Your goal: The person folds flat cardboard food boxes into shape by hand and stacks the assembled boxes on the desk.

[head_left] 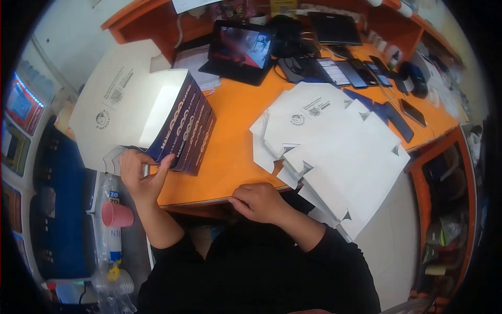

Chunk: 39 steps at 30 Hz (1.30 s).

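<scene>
At the left of the orange table stands a stack of nested, open boxes (185, 125) with dark purple printed sides and white insides. My left hand (142, 175) grips the near corner of the stack, thumb on the printed side and fingers at the rim. My right hand (256, 202) rests at the table's front edge, its fingers curled; nothing shows in it. To its right lies a pile of flat white box blanks (345, 152), overlapping and reaching past the table's edge. The top one bears a printed logo.
Behind, on the orange table (235, 112), a tablet (243, 49) stands in a dark case. Several phones (350, 73) and cables lie at the back right. A pink cup (117, 214) is at the lower left, below the table.
</scene>
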Motion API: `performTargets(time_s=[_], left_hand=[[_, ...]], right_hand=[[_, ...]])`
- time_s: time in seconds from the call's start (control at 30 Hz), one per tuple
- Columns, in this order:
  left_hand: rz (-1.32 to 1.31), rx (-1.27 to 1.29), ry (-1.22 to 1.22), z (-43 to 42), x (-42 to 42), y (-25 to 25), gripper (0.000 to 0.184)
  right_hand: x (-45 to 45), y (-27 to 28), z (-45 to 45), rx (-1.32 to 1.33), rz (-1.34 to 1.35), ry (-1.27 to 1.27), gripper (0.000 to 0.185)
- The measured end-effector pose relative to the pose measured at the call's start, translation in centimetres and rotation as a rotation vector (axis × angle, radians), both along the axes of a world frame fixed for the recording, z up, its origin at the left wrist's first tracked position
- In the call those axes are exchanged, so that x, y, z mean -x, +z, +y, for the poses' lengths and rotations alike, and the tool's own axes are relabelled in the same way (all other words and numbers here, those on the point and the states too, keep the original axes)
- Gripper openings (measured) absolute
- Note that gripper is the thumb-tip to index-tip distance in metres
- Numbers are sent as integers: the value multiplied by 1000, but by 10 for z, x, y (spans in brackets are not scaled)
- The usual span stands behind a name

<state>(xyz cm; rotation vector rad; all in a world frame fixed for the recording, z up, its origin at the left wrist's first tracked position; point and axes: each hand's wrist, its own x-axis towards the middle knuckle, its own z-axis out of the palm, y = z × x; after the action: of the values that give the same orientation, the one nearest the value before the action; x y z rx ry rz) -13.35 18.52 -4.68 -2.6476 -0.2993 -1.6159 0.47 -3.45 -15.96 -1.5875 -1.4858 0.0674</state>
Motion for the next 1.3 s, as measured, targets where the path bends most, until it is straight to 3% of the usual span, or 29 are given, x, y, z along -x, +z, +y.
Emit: performTargets(time_s=[0.27,0.43,0.53,0.63,0.67,0.8,0.9,1.1,1.3], left_hand=[[-25,79,106,-6,12,-4,41],[-35,-118,173,-8,42,-6,40],[-271,-118,333,-2,80,-30,56],[-579,-46,746,7,106,-47,78],[-539,117,827,13,118,-56,101],[-537,397,1067,23,150,-92,121],[-741,796,697,39,159,-112,114],[-601,718,839,51,159,-113,90],[-515,769,818,52,165,-110,84]], right_hand=[[-18,4,1,60,304,119,18],[-13,12,1,181,344,46,23],[-14,1,6,88,345,37,25],[-12,7,3,167,346,-16,26],[-8,9,3,149,390,-9,27],[-13,2,6,140,341,-12,28],[-15,3,5,155,314,-13,29],[-13,8,5,174,398,-10,29],[-14,4,4,148,300,-8,27]])
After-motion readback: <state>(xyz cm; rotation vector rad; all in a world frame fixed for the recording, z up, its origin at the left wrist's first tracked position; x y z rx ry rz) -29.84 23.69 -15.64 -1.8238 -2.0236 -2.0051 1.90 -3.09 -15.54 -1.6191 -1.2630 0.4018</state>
